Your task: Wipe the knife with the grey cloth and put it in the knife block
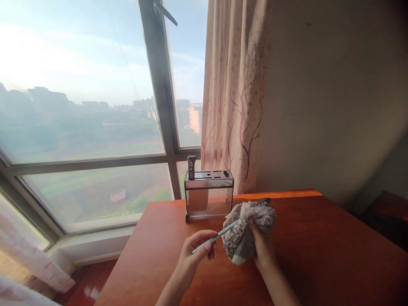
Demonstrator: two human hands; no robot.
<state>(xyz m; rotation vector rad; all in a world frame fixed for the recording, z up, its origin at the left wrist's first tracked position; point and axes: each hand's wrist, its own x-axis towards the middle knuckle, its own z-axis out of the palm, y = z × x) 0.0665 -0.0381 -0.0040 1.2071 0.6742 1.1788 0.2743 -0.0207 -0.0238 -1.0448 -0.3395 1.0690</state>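
Observation:
My left hand [199, 248] pinches a thin pale blue-grey stick [228, 228] between thumb and fingers. The stick slants up to the right, and its far part meets a fluffy grey towel [237, 242]. Bunched up, the towel sits in my right hand [263, 244], whose thumb presses on its front; the other fingers are hidden behind it. A small dark piece [265, 200] shows at the towel's upper right edge, roughly in line with the stick. Whether the two are one object, I cannot tell. Both hands are above the table.
Behind the hands, a clear knife block [208, 183] with a slotted top stands on the reddish-brown wooden table [153, 246]. One dark handle [191, 167] sticks up from its left end. Beyond are a window [89, 160], a patterned curtain [234, 97] and a wall [325, 106].

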